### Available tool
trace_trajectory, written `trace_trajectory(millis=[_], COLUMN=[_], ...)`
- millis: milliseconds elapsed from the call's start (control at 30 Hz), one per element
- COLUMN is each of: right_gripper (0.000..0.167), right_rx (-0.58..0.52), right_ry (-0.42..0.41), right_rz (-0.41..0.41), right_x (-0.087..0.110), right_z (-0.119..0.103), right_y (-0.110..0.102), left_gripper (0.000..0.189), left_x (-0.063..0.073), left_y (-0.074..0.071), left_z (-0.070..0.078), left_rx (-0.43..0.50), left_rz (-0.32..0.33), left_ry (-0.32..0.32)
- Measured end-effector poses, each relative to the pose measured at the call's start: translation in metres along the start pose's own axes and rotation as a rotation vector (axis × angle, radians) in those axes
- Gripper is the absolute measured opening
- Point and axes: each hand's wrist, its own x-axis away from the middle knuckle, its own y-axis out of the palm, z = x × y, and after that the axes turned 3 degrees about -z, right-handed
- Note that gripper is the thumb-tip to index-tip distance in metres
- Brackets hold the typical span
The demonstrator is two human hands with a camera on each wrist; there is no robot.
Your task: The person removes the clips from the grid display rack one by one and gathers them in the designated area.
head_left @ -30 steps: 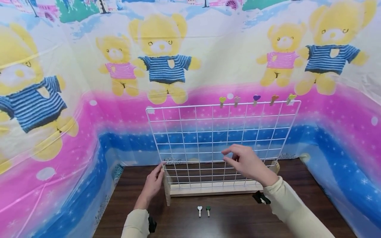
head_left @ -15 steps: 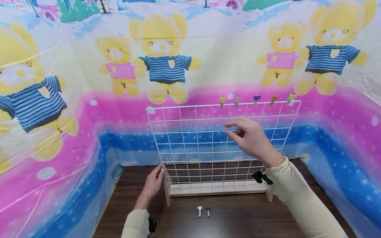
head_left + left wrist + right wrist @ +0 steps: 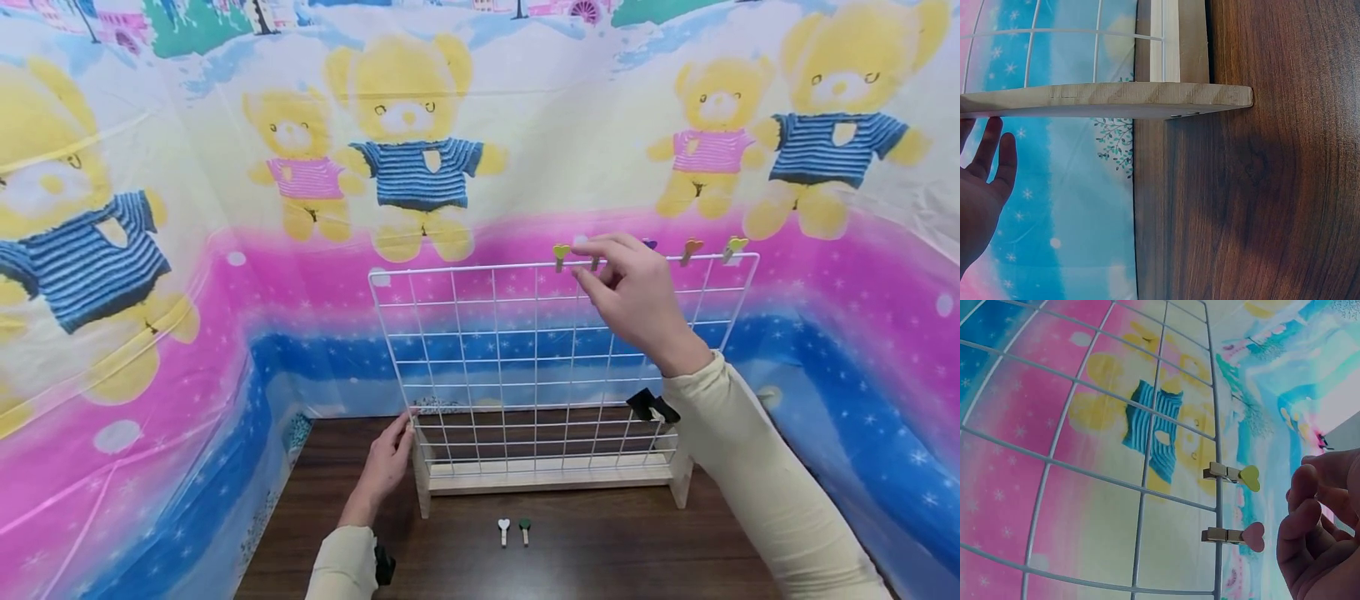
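My right hand (image 3: pixel 633 292) is raised at the top rail of a white wire grid (image 3: pixel 450 269), thumb and forefinger apart and curved. It holds nothing. Closest to it are a yellow-green heart clothespin (image 3: pixel 1249 478) and a pink heart clothespin (image 3: pixel 1252 537), both clipped on the rail; a gap separates them from the fingertips in the right wrist view. In the head view the hand partly covers the pink one and a purple heart clothespin (image 3: pixel 650 244). My left hand (image 3: pixel 386 462), fingers extended, rests against the left side of the wooden stand (image 3: pixel 1129 95).
Farther right on the rail are an orange heart clothespin (image 3: pixel 692 247) and another yellow-green clothespin (image 3: pixel 736 245). In front of the stand, a white heart clothespin (image 3: pixel 503 527) and a dark green clothespin (image 3: pixel 525 528) lie on the brown table (image 3: pixel 600 558). A bear-print cloth (image 3: pixel 570 150) surrounds the table.
My right hand has risen from in front of the grid's lower middle to its top rail, near the clipped clothespins. My left hand has stayed at the stand.
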Motion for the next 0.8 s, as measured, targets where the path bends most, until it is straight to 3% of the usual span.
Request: trace_trajectory(millis=[100,400,800], right_gripper=[0.027,0.037,0.03], right_rx=[0.023,0.011,0.042], right_ry=[0.048,0.269,0.279], right_rz=[-0.037,-0.257,-0.264], right_x=[-0.007,-0.019,-0.026], right_z=[-0.001,-0.003,0.0], right_y=[0.001,0.008,0.013], left_gripper=[0.038,0.038,0.038], left_x=[0.0,0.001,-0.001], left_y=[0.0,0.001,0.0], left_z=[0.0,-0.001,-0.001], left_rx=[0.003,0.013,0.014], left_rz=[0.002,-0.003,-0.003], left_ry=[0.002,0.002,0.002])
